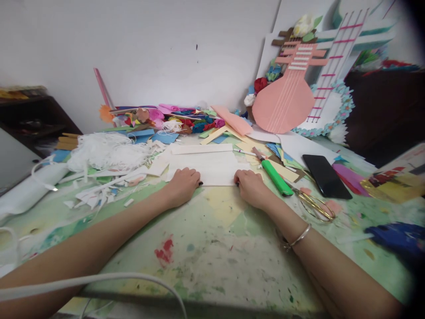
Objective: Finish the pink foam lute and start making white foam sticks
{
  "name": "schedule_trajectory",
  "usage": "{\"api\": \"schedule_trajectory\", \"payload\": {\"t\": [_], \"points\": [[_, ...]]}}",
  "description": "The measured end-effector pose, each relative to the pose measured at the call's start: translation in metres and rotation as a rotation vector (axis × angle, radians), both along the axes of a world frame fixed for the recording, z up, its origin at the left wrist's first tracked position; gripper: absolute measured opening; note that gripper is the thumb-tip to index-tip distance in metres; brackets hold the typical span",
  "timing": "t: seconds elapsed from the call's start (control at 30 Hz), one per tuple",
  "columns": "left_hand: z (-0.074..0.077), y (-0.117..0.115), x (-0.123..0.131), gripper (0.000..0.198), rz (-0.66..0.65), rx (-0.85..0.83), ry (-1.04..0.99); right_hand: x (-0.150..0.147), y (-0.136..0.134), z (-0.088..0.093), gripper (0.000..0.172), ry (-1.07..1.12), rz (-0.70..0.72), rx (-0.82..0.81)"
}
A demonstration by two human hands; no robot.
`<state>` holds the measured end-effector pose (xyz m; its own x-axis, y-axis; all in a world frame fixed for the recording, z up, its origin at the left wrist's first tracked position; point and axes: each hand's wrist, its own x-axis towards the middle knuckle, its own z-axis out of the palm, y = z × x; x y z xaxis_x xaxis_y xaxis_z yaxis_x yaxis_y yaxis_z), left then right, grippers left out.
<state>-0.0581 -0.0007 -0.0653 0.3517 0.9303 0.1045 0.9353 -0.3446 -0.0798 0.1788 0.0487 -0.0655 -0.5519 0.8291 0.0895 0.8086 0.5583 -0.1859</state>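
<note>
A white sheet of paper (215, 164) lies flat on the table in front of me, with a raised strip along its far edge. My left hand (186, 185) has its fingers curled on the near left part of the sheet, pinching its near edge. At the near right corner, my right hand (250, 186) pinches the same edge. The near edge runs straight between the two hands. Just right of my right hand lies a green-handled cutter (277, 177), beside gold-handled scissors (314, 204).
A black phone (326, 176) and a blue glue gun (398, 237) lie to the right. White paper shreds (102, 153) heap up at left. A pink paper lute (285, 102) leans at the back. A white cable (133, 277) crosses the front left.
</note>
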Motion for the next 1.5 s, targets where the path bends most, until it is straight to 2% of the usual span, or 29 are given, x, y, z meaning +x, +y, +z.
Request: {"api": "schedule_trajectory", "payload": {"t": [0.27, 0.53, 0.8, 0.93, 1.07, 1.17, 1.5], "points": [[0.002, -0.001, -0.005, 0.031, 0.094, 0.008, 0.002, 0.0, 0.0, -0.002, 0.03, -0.009, -0.016, -0.001], [0.014, -0.003, -0.013, 0.029, 0.134, -0.066, 0.069, 0.016, 0.008, 0.003, 0.026, 0.014, -0.037, -0.013], [0.012, 0.003, -0.036, 0.012, 0.11, -0.142, -0.166, 0.025, 0.016, 0.004, 0.017, 0.088, -0.07, -0.012], [0.017, 0.0, -0.042, 0.006, 0.041, -0.173, -0.308, 0.027, 0.014, 0.009, 0.021, 0.141, -0.015, 0.007], [0.021, -0.005, -0.041, 0.021, -0.179, -0.147, -0.369, 0.028, 0.011, 0.01, 0.025, 0.231, 0.159, 0.044], [0.021, -0.007, -0.041, 0.027, -0.288, -0.134, -0.371, 0.029, 0.01, 0.009, 0.026, 0.24, 0.219, 0.045], [0.019, -0.011, -0.042, 0.029, -0.355, -0.057, -0.252, 0.029, 0.005, 0.016, 0.027, 0.142, 0.207, 0.056]]}}
